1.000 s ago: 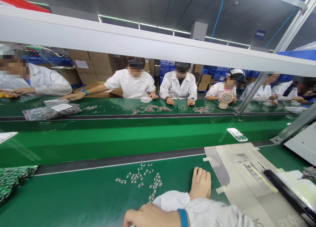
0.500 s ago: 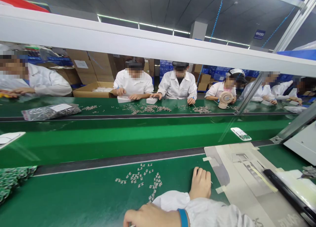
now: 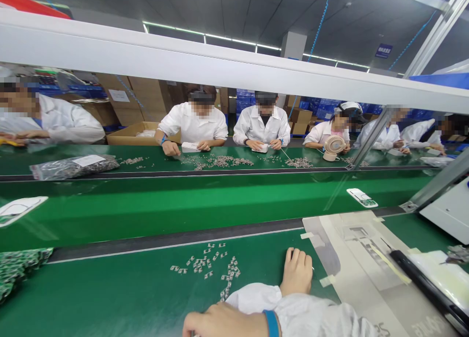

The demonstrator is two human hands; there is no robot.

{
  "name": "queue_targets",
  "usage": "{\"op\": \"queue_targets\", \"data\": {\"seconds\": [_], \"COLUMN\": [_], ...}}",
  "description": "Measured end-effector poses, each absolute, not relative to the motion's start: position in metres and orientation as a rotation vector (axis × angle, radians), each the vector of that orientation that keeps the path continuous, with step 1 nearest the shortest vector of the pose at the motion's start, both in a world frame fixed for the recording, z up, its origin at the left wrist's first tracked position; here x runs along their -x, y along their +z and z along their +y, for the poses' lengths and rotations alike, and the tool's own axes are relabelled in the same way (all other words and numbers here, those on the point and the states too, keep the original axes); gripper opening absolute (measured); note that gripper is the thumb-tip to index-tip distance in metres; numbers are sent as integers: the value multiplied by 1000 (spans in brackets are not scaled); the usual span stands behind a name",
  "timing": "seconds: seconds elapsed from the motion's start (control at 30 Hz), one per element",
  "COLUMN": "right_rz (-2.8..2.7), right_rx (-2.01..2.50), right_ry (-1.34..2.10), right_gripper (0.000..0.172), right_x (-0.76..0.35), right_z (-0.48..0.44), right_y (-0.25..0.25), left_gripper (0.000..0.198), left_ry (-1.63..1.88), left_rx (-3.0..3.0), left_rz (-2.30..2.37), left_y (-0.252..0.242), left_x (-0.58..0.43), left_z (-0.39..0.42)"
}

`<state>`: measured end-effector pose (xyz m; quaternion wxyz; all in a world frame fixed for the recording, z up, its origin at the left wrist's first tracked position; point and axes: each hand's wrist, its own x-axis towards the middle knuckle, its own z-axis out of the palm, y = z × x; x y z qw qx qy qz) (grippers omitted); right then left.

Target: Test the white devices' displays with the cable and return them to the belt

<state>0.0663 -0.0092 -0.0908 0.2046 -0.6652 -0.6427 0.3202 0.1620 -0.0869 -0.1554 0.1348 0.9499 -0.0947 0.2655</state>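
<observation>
My left hand (image 3: 297, 273) rests on the green mat with its fingers curled under, at the edge of a taped grey paper sheet (image 3: 351, 273). A thin tip shows beside its knuckles; I cannot make out what it is. My right hand (image 3: 220, 322), in a white sleeve with a blue wristband (image 3: 272, 323), lies across the bottom edge, closed like a fist, fingertips cut off. A scatter of small metal parts (image 3: 210, 268) lies just left of my left hand.
A green conveyor belt (image 3: 205, 205) carries a white tray (image 3: 361, 197) and another at the left (image 3: 20, 208). Green circuit boards (image 3: 18, 271) sit at the left and a black bar (image 3: 425, 285) at the right. Several people in white coats work opposite, with a small fan (image 3: 334, 146).
Both white trays have moved right along the belt. The people opposite have shifted their arms and white pieces. My own hands have stayed put.
</observation>
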Motion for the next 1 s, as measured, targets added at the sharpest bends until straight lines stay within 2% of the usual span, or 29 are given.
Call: {"op": "queue_targets", "data": {"seconds": [1.0], "right_rz": [-1690], "right_rx": [1822], "right_ry": [921], "right_gripper": [11], "right_x": [-65], "right_z": [-9], "right_y": [-87], "left_gripper": [14], "left_ry": [907], "left_rx": [-2670], "left_rz": [-131], "left_y": [-143], "left_x": [-156], "left_z": [-90]}}
